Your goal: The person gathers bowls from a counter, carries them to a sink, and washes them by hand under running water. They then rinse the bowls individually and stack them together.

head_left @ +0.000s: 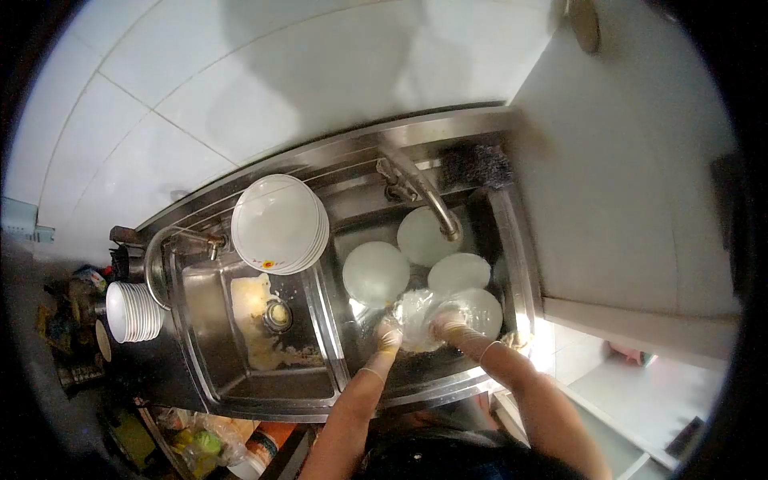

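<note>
Both my hands are down in the right-hand sink basin, in thin translucent gloves that end at the wrists. My left hand (389, 336) grips the left edge of a wet white plate (418, 330). On its right side, my right hand (450, 323) is closed at the same plate, fingers partly hidden by glare and water. Around them in the basin lie more white plates: one at the left (376, 274), one under the faucet (426, 234), one behind my right hand (460, 273) and one beside it (480, 310).
A curved metal faucet (428, 192) reaches over the right basin. A stack of white plates (278, 220) stands at the back of the left basin (216, 352), where yellowish residue surrounds the drain (278, 316). Stacked white bowls (132, 312) sit farther left. A dark scrubbing pad (478, 166) rests behind.
</note>
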Demonstrator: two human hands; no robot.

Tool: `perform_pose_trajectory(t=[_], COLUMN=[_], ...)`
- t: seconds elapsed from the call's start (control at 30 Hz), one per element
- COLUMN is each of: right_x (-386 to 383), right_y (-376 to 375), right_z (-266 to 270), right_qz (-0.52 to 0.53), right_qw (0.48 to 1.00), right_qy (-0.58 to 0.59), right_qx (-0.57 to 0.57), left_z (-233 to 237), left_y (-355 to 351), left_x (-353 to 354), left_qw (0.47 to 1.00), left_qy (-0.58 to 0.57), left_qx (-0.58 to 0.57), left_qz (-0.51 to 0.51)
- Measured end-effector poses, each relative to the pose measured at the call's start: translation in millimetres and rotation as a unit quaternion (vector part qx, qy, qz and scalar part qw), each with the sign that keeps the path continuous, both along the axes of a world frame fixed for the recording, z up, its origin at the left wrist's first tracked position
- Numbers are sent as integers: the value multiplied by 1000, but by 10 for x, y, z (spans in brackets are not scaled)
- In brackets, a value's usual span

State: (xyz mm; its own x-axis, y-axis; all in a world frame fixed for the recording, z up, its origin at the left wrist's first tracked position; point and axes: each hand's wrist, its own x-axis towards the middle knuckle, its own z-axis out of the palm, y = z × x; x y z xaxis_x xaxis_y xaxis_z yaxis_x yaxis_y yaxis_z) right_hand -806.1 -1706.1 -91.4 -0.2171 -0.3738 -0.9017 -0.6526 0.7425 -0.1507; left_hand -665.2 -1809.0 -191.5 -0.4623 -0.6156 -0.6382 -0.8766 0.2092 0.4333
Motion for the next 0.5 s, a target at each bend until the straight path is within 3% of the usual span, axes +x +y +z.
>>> perform_pose_trajectory(t=[0.1,0.13,0.23,0.3,0.33,0.4,0.5], right_x=[75,115,420,620,586,468,271], right_y=[210,217,51,-14,-83,-100,-36], right_z=[-585,-700,-1288,-1546,-1163,-502,242], right_qz=[-161,-198,-432,-495,-452,-320,-47], right_qw=[955,920,832,791,817,880,956], right_qy=[162,204,30,-111,-169,-218,-179], right_qx=[-187,-270,-346,-341,-316,-276,-227], left_z=[217,248,130,-210,-314,282,536], left_y=[67,46,123,127,112,60,-104], left_x=[8,-23,132,324,365,251,244], left_qw=[989,999,951,903,873,922,945], left_qy=[127,37,142,212,247,251,241], left_qx=[65,24,206,282,319,208,171], left_qz=[42,-25,183,246,274,209,142])
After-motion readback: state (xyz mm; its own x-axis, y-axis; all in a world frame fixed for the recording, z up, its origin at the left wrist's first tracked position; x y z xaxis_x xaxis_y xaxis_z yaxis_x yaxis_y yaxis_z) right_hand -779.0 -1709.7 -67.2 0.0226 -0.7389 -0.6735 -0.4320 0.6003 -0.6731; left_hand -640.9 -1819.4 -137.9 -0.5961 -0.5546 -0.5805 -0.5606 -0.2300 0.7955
